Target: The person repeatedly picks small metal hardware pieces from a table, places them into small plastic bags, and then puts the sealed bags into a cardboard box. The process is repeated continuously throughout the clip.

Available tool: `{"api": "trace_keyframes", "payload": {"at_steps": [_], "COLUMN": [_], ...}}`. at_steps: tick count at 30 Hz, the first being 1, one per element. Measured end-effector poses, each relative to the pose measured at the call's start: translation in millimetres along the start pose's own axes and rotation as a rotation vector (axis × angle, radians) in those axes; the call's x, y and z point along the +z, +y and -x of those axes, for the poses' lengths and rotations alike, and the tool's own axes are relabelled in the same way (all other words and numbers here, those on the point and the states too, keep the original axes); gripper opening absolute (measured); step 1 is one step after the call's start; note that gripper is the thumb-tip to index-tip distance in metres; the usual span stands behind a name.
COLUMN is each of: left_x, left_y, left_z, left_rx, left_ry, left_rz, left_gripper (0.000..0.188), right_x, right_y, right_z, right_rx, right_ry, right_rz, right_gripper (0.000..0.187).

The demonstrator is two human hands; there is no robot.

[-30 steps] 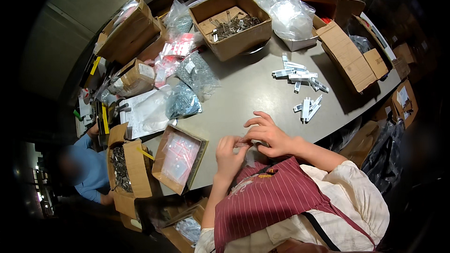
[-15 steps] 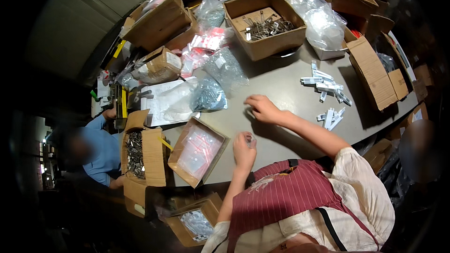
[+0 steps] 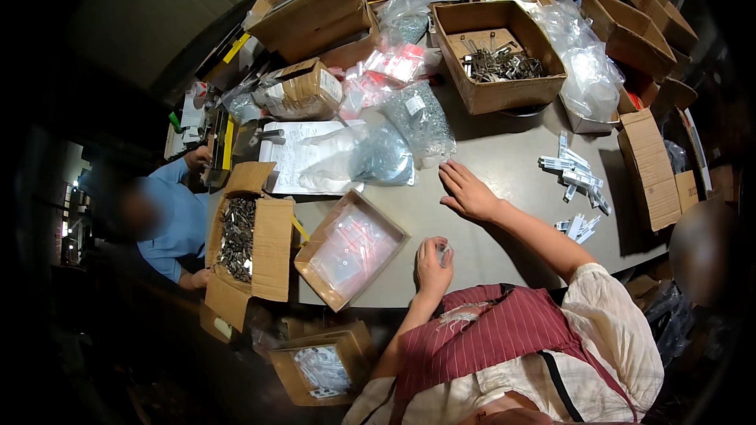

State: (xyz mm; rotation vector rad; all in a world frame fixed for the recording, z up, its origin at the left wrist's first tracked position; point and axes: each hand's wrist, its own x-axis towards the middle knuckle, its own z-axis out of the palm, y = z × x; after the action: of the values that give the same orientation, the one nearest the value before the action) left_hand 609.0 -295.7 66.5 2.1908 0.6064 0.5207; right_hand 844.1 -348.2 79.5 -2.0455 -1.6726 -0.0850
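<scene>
My left hand (image 3: 432,271) is closed, its fingers curled around a small clear plastic bag (image 3: 446,254) by the table's near edge; what is in the bag I cannot make out. My right hand (image 3: 472,195) reaches over the table with fingers stretched out and nothing visible in them. Its fingertips come close to a clear bag of small metal parts (image 3: 425,124), beside another clear bag with bluish small parts (image 3: 384,159). Left of my left hand, a shallow cardboard tray (image 3: 396,250) holds flat clear bags with red stripes (image 3: 346,256).
An open carton of metal clips (image 3: 500,94) stands at the back. White-and-grey strips (image 3: 579,173) lie in piles on the right. At left, a person in blue (image 3: 173,220) is beside a carton of dark metal parts (image 3: 236,236). Below the table sits another open box (image 3: 287,374).
The whole view has shifted, so the table contents appear farther right. My right hand has come nearer the clear bag of metal parts. My left hand stays closed beside the tray.
</scene>
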Motion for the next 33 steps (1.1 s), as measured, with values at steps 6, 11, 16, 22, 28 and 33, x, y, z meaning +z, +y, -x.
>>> {"api": "trace_keyframes", "payload": {"at_steps": [6, 11, 16, 22, 28, 33], "left_x": [6, 6, -9, -12, -19, -13], "left_y": [-7, -15, 5, 4, 10, 3], "left_z": [-5, -4, -10, -10, -7, -3], "left_rx": [0.142, 0.016, -0.075, -0.078, -0.12, 0.006], "left_ry": [0.072, -0.057, -0.056, -0.055, -0.104, -0.081], "left_rz": [-0.069, -0.1, -0.013, 0.035, 0.116, 0.034], "left_gripper": [0.035, 0.035, 0.034, 0.029, 0.023, 0.022], "right_x": [-31, -22, -19, -15, -18, -34], "right_y": [-4, 12, 22, 22, 31, 31], "right_z": [31, 31, 11, -7, 6, 35], "right_rx": [-0.01, 0.419, 0.344, 0.136, 0.132, 0.191], "right_ry": [0.024, 0.248, 0.144, 0.028, -0.15, -0.141], "right_rz": [-0.177, -0.289, -0.261, -0.104, 0.194, 0.261], "right_gripper": [0.056, 0.049, 0.038, 0.029, 0.014, 0.015]}}
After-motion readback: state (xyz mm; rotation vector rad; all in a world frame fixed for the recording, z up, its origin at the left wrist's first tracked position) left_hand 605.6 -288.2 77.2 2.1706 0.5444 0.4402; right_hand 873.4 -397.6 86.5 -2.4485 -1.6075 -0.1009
